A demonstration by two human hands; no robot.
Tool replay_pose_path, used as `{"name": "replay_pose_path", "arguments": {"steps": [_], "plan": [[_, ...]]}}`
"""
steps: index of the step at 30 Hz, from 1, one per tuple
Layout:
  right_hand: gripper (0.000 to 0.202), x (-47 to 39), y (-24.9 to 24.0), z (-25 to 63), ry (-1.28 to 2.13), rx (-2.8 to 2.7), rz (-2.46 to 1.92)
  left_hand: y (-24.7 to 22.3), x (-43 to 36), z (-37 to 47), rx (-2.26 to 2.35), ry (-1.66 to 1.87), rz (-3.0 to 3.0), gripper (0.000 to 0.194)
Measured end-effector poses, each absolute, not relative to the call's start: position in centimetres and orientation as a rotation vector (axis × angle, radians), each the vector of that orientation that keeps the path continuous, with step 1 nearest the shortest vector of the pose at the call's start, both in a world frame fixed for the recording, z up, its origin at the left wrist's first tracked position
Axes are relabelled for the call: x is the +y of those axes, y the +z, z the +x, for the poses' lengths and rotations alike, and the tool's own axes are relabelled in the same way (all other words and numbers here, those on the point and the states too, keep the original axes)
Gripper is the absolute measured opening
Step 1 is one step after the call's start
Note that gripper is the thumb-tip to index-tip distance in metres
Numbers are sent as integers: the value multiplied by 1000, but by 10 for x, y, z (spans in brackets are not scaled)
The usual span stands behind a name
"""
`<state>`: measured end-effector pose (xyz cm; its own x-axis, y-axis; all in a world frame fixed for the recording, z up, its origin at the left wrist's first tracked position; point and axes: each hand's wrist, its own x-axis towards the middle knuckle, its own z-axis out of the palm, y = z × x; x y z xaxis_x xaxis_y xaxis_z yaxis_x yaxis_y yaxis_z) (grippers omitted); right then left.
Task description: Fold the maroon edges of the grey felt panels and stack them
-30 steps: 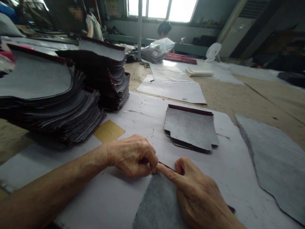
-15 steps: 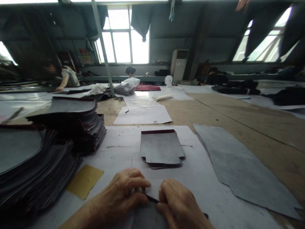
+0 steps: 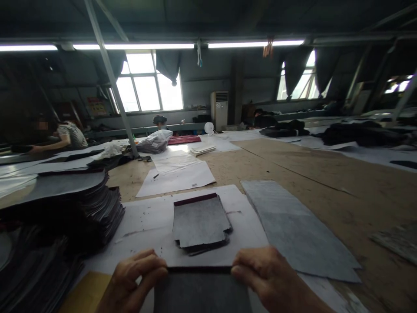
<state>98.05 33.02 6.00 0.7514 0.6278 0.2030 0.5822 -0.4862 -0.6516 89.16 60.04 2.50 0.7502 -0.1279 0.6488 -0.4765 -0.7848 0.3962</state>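
A dark grey piece (image 3: pixel 200 291) with a folded dark top edge lies at the bottom centre, its lower part cut off by the frame. My left hand (image 3: pixel 137 278) pinches its top left corner between thumb and fingers. At the top right corner, my right hand (image 3: pixel 263 274) pinches the same edge. Just beyond them a small pile of grey cut pieces (image 3: pixel 200 221) with a dark red strip along the top rests on white paper (image 3: pixel 143 234).
Tall stacks of dark pieces (image 3: pixel 94 213) stand at the left, beside a yellow sheet (image 3: pixel 86 291). A large grey piece (image 3: pixel 293 226) lies at the right. Farther back are a pole (image 3: pixel 114 82), a plastic bag (image 3: pixel 154 141) and people at the table.
My hands have moved apart to the two ends of the piece's top edge, which now shows straight between them. The view has tilted up and turned to the right.
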Motion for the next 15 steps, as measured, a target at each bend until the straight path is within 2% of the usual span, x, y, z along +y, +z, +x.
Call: {"name": "replay_pose_path", "arguments": {"steps": [4, 6, 10, 15], "plan": [[18, 328, 96, 1000, 381, -752, -2078, 49, 595, 903, -194, 580, 2354, 30], [18, 335, 114, 1018, 396, -772, -2104, 68, 595, 919, -41, 400, 2325, 33], [22, 370, 116, 1069, 144, -765, -2302, 86, 604, 975, 105, 415, 2326, 23], [19, 407, 71, 1120, -244, -616, -2504, 56, 601, 1029, 305, 557, 2342, 22]]}}
